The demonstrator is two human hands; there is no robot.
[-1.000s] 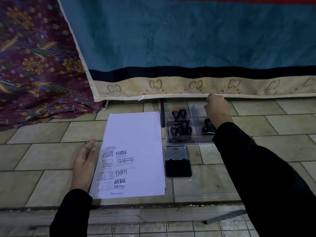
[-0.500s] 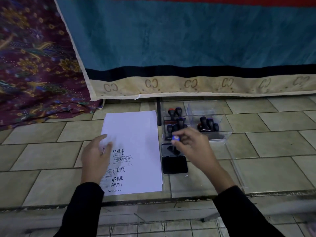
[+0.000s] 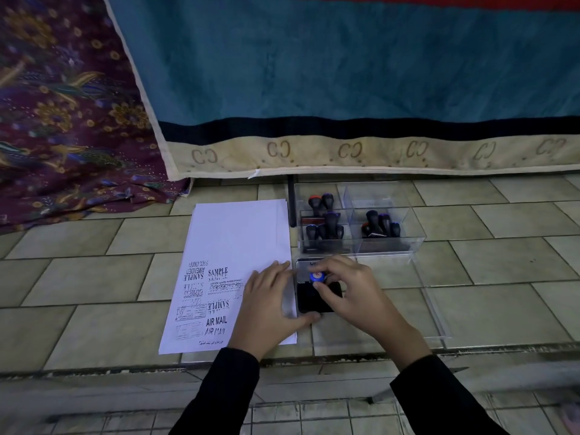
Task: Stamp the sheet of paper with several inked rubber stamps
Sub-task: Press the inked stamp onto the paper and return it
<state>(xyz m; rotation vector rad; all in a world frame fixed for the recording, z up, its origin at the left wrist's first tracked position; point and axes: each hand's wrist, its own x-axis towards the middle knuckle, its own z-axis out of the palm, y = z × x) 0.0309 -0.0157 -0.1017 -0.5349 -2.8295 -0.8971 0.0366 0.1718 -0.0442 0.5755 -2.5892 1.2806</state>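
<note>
A white sheet of paper (image 3: 238,246) lies on the tiled ledge, its lower left part covered with black stamp prints. To its right sits an open black ink pad (image 3: 317,299). My right hand (image 3: 348,293) pinches a rubber stamp with a blue cap (image 3: 316,276) and holds it down on the pad. My left hand (image 3: 270,304) rests on the paper's right edge, thumb against the pad's front corner. Behind the pad stands a clear plastic box (image 3: 386,246) with several black-handled stamps (image 3: 326,229) in its compartments.
A teal blanket with a cream border (image 3: 345,89) hangs behind the box. A purple floral cloth (image 3: 62,120) is heaped at the back left. The box's clear lid (image 3: 436,309) lies to the right of the pad. The ledge's front edge (image 3: 314,362) runs below my wrists.
My right hand came back from the box with a blue-capped stamp and lowered it onto the ink pad. My left hand slid right across the paper to the pad's edge.
</note>
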